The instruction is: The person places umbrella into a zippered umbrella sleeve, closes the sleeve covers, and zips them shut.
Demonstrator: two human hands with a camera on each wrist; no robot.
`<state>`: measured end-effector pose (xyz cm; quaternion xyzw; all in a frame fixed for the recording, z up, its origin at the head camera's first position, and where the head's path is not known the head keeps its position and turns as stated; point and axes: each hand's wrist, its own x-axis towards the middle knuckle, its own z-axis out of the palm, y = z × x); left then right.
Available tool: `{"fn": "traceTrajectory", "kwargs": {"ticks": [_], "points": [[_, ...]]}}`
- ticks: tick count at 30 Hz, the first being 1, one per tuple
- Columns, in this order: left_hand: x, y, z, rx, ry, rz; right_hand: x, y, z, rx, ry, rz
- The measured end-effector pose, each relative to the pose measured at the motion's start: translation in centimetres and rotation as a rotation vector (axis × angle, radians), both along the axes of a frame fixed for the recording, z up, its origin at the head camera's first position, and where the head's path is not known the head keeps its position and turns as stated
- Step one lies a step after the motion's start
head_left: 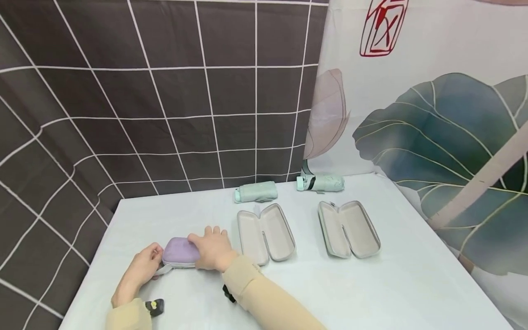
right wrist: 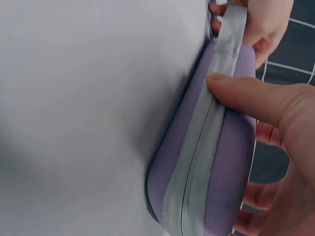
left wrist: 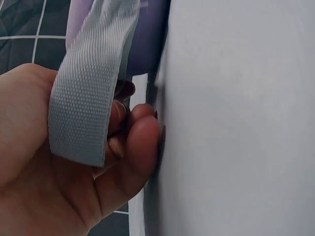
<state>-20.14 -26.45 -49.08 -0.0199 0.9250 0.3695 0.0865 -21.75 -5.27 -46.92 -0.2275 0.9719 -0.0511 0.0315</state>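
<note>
The purple case lies on the white table between our two hands, and our right hand holds it, thumb pressed on the zip band, fingers around the opposite side. Our left hand is at the strap end, fingers curled beside the grey strap; we cannot tell whether they pinch anything. Should the right thumb slacken, a tug at that end could, we judge, skid or twist the case; the thumb, set on the zip, could also obstruct a slider. Near the right hand is one open case, another open case farther right. Behind these lie two mint-green bundles.
</note>
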Motion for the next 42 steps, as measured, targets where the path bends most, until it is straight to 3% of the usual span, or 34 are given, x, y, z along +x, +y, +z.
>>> {"fn": "traceTrajectory", "kwargs": {"ticks": [6,20,32,42], "points": [[-0.2,0.3,-0.2,-0.032,0.022,0.021,0.7,-0.6,-0.2,0.000,0.022,-0.075],[-0.5,1.5,0.0,-0.123,0.113,0.001,2.5,-1.6,-0.7,-0.060,0.055,-0.242],[-0.5,2.1,0.3,-0.101,0.062,0.071,2.5,-2.4,-1.1,-0.061,0.112,-0.300],[-0.9,2.4,0.4,-0.066,0.066,0.057,2.3,-2.4,-1.4,-0.104,0.109,-0.314]]}}
